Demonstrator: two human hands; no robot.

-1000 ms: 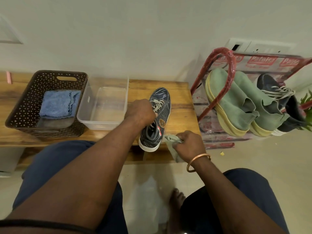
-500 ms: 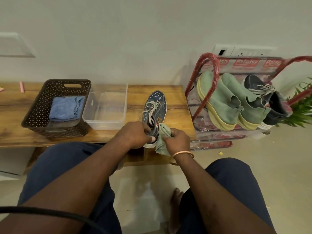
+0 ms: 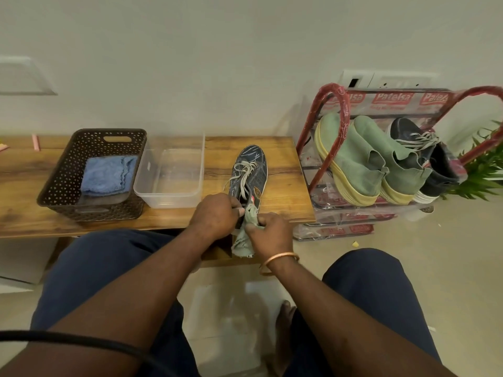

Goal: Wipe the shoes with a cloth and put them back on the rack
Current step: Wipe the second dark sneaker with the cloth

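Head view: the dark blue shoe [image 3: 249, 172] lies on the wooden bench [image 3: 283, 170], toe toward the far wall and heel at the near edge. The left hand [image 3: 215, 216] curls its fingers round the heel. The right hand [image 3: 269, 232] has its fingers clamped on a green cloth [image 3: 243, 242], held against the heel. To the right, the red rack [image 3: 344, 104] holds green shoes [image 3: 353, 159].

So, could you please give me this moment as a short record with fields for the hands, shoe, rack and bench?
left hand: grips the heel end of the dark blue shoe
right hand: holds the green cloth at the shoe's heel
shoe: lies on the wooden bench, toe toward the wall
rack: holds two green shoes and a dark laced shoe
bench: brown basket with blue towel, clear tub beside it
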